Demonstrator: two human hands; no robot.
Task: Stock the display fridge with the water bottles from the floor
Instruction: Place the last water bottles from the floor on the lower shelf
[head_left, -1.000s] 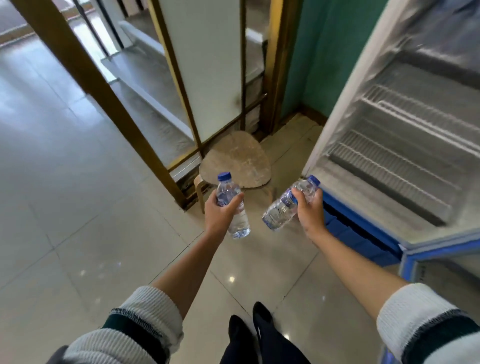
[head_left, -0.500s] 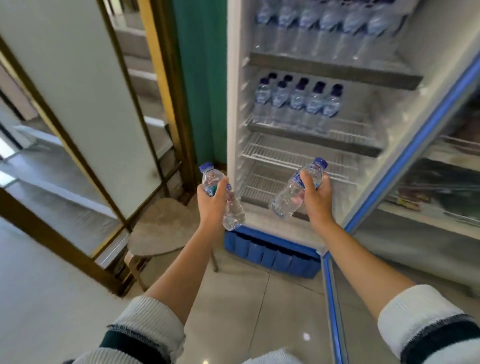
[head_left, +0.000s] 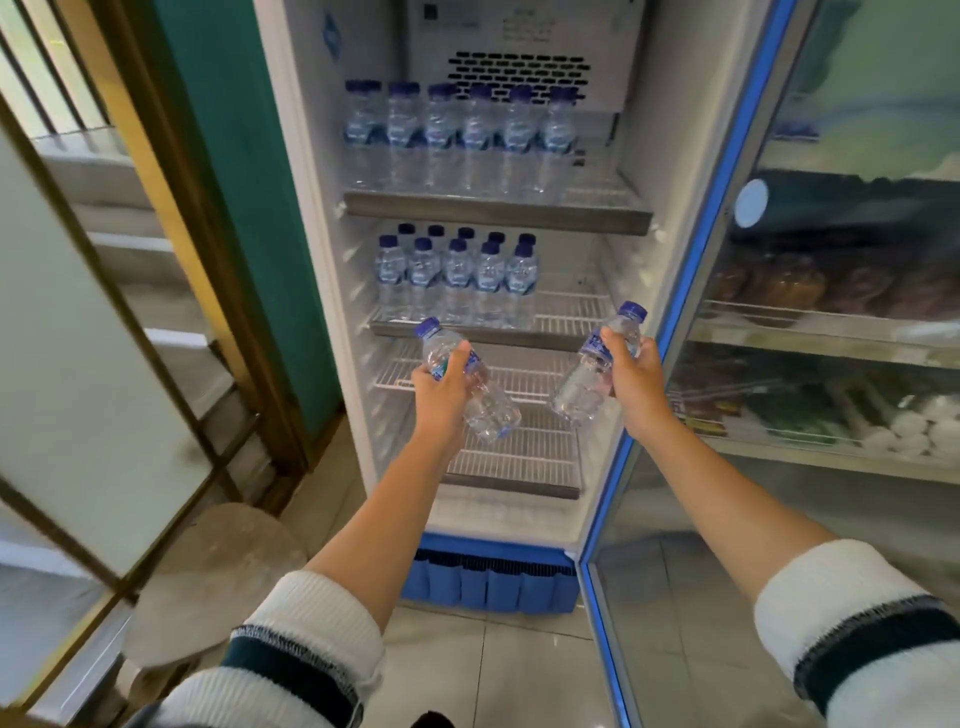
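Note:
The display fridge (head_left: 332, 291) stands open in front of me. My left hand (head_left: 441, 395) grips a small clear water bottle (head_left: 488, 410) with a blue cap, tilted, in front of the lower wire shelves. My right hand (head_left: 631, 379) holds a second water bottle (head_left: 584, 384), cap up and to the right, near the door edge. The top shelf (head_left: 498, 208) carries a row of taller bottles (head_left: 460, 135). On the second shelf (head_left: 571, 317) several small bottles (head_left: 457, 275) fill the left side, while its right side is bare. Two wire shelves (head_left: 519, 452) below hold nothing.
The fridge's blue-framed glass door (head_left: 727, 197) swings open to the right, with another cabinet of packaged food (head_left: 831, 405) behind it. A round wooden stool (head_left: 218, 577) stands at the lower left beside a gold-framed panel (head_left: 93, 374) and a green wall (head_left: 249, 197). The floor is pale tile.
My view has swung up from the floor and stool to face the fridge. Both hands, each holding its bottle, have risen toward the lower shelves.

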